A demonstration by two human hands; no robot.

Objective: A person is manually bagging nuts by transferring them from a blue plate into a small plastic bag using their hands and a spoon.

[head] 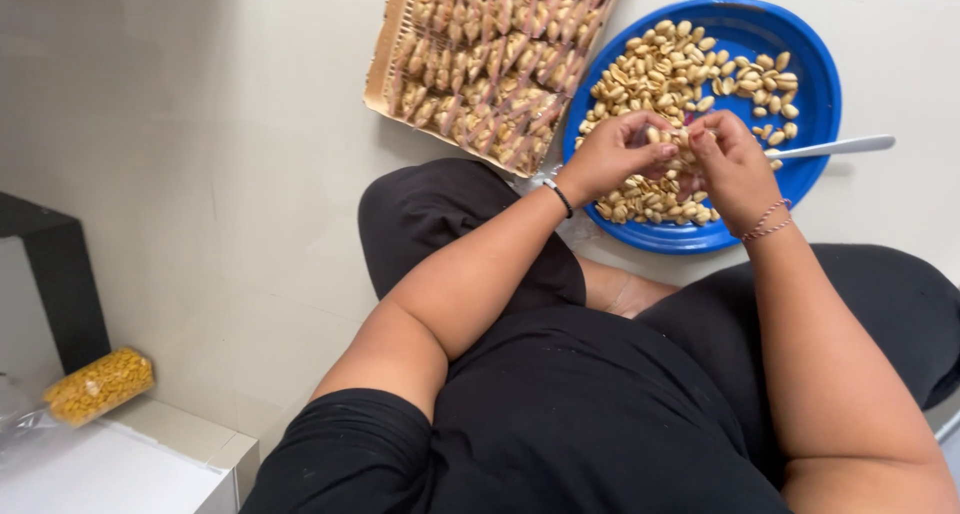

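Peanuts (668,74), pale and shelled, are heaped on a blue plate (812,54) that's been set on the floor right in front of the crossed legs. Both hands are held over the near side of the pile, fingertips almost touching. The left hand (610,156) is pinched shut around what looks like a small clear packet or a few nuts; exactly which can't be told, it's too small and partly hidden. The right hand (732,164) is curled in toward it, fingers closed on the same spot. So the step in hand looks like a small portion being gathered or packed, probably. A metal spoon (840,146) is laid across the plate's right rim, untouched. Just beside the plate, a woven tray (385,59) is filled with rows of little packets (490,64) of nuts, already done by the look of it. Next, a firm pinch would likely be needed so nothing gets spilled, then a free slot on the tray. A bag of yellow kernels (98,384) is left well apart on a low step.
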